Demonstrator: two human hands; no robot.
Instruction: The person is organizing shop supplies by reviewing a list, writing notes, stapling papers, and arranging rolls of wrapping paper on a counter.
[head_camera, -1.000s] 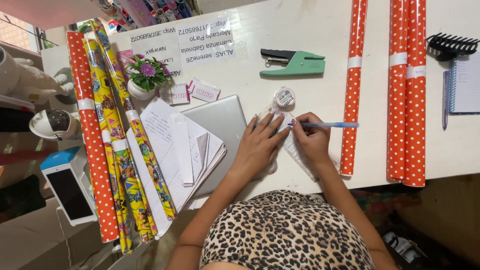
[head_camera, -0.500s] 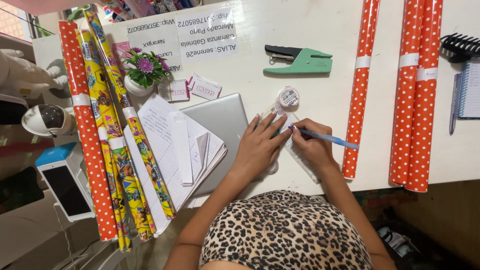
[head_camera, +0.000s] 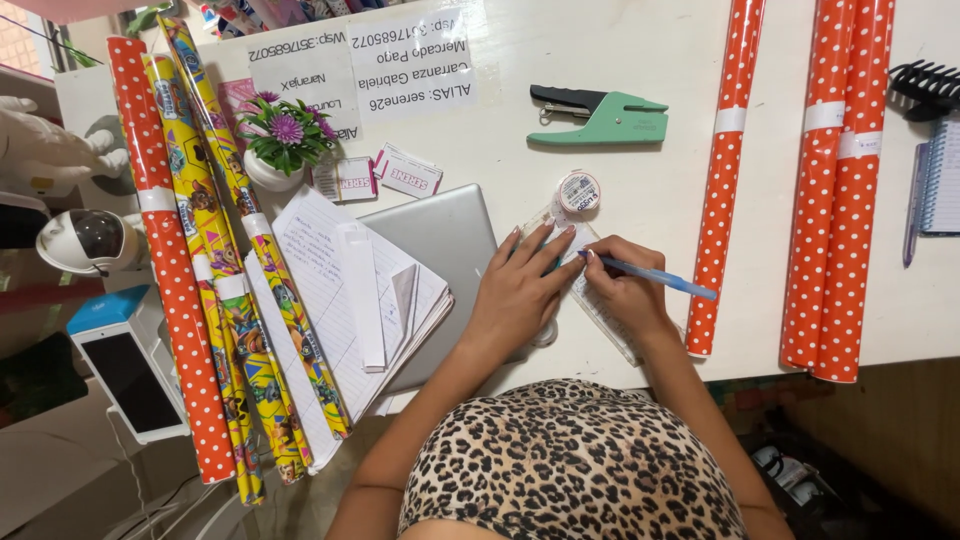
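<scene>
At bench centre, right hand (head_camera: 625, 295) grips a blue pen (head_camera: 655, 279), tip on a narrow paper strip (head_camera: 600, 310) — left hand (head_camera: 520, 290) flat, pinning it. Tape roll (head_camera: 578, 192) at 12 o'clock. Risk: strip may skid if the pinning hand lifts — smudged line.

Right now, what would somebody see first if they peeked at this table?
Probably the bright red rolls of polka-dot wrapping paper lying at the right, with more rolls at the left. In the middle, the right hand holds a blue pen on a small slip of paper, which the left hand presses flat.
</scene>
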